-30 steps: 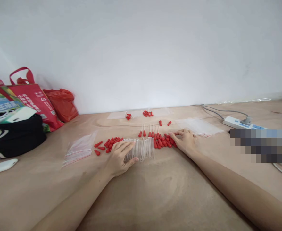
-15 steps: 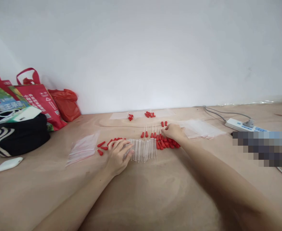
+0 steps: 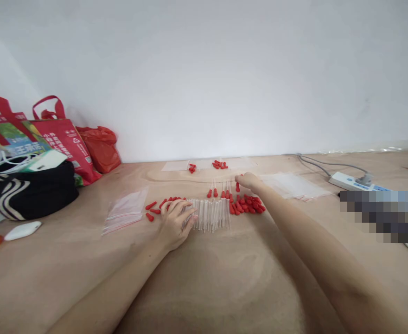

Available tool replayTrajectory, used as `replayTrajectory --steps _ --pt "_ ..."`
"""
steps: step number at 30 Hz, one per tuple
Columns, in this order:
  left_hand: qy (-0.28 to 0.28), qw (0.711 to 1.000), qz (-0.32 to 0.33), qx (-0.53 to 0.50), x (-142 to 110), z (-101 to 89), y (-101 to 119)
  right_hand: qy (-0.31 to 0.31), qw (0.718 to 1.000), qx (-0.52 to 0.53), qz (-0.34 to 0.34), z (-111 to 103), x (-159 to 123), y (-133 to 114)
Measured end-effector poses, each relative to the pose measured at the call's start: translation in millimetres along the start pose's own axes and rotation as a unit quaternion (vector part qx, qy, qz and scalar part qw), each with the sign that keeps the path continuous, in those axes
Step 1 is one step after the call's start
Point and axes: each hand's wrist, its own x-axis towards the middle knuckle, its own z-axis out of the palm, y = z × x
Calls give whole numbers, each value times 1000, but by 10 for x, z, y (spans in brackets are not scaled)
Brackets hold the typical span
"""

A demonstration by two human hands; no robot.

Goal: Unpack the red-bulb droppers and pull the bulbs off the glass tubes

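Observation:
My left hand rests with fingers apart on the left end of a row of clear glass dropper tubes. Behind its fingers lie several red rubber bulbs. Farther off, my right hand has its fingertips pinched together at a red rubber bulb; the fingers partly hide what they grip. A heap of red bulbs lies below this hand, at the tubes' right end. Beyond the row, several droppers with red bulbs fitted lie with their thin tips pointing away.
Clear zip bags lie in a left stack and a right stack. Bagged droppers lie near the wall. Shopping bags, a black bag and a white case stand left; a power strip lies right.
My right hand has moved slightly away from me, from the fitted droppers to the loose red bulbs beyond. My left hand stays on the tubes. The whole view has shifted a little.

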Motion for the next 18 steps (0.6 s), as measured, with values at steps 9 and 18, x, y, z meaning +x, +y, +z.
replayTrajectory --steps 9,18 --pt "5 1000 11 -1 10 31 69 -11 967 -47 -250 -330 -963 -49" --pt "37 988 149 -12 -1 33 324 68 905 -46 -417 21 -1412 -164"
